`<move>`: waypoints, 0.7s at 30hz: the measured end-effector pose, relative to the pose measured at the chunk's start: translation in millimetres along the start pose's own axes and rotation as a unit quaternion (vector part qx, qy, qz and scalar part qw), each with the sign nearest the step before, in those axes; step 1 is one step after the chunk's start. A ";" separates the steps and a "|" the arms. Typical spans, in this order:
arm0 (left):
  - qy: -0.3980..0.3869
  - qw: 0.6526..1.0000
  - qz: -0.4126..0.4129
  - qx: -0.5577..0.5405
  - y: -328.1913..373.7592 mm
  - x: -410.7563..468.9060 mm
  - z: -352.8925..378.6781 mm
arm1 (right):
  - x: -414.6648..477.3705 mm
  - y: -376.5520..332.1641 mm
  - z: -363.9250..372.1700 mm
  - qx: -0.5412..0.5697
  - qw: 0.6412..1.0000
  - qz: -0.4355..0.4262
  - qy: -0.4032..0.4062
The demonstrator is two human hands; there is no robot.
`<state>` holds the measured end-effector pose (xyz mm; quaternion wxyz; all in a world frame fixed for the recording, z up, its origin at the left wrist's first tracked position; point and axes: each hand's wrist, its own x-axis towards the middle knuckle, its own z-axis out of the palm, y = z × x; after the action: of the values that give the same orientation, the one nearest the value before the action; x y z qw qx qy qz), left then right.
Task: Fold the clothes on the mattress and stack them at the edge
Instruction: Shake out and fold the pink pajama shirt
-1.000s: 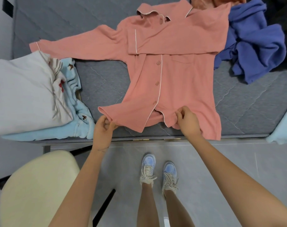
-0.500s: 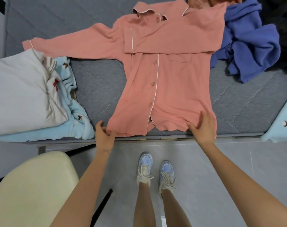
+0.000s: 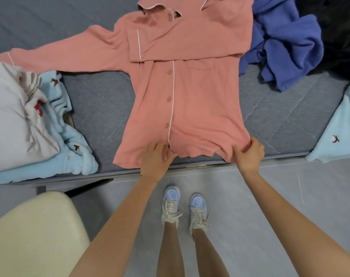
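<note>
A salmon-pink button shirt with white piping lies front-up on the grey mattress. Its right sleeve is folded across the chest; the left sleeve stretches out to the left. My left hand lies flat with spread fingers on the hem near the button line. My right hand grips the hem's right corner at the mattress edge. A folded stack of a white garment on a light blue one sits at the left edge.
A crumpled blue garment lies at the back right, with dark cloth behind it. Another light blue piece is at the right edge. A cream chair stands on the floor at the lower left, beside my feet.
My left hand slid right from the hem's left corner to the button line and flattened. My right hand moved to the hem's right corner and closed on it. The hem lies flatter.
</note>
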<state>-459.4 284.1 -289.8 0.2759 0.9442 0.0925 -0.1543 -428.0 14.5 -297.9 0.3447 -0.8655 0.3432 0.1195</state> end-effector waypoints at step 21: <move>-0.128 0.984 -0.125 -0.017 54.4 60.4 -10.2 | 22.9 -11.0 -40.4 0.053 0.998 0.027 -0.030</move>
<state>-386.3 249.9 -275.5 0.2803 0.8927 0.1763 -0.3057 -404.9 -18.8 -272.7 0.3968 -0.8326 0.3616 0.1362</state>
